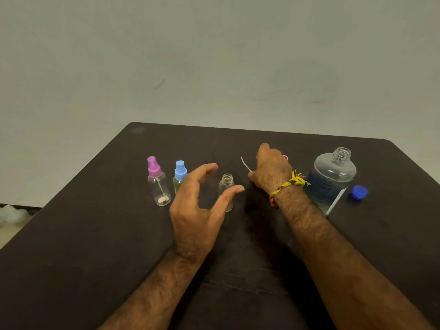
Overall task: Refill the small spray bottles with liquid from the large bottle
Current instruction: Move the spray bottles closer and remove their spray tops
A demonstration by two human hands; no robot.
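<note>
A small clear bottle [227, 186] stands uncapped at the middle of the dark table [95, 246]. My left hand [200, 210] is spread open around it, thumb in front, fingers behind, not gripping. My right hand [271, 170] holds a spray head whose thin white dip tube [244, 163] sticks out to the left; the head itself is hidden in the fist. The large clear bottle [332, 177] stands open at the right, part full of liquid. Its blue cap [359, 192] lies beside it. A pink-topped spray bottle [158, 184] and a blue-topped one [179, 175] stand at the left.
A pale wall rises behind the table's far edge. Something white [12, 213] lies on the floor past the table's left edge.
</note>
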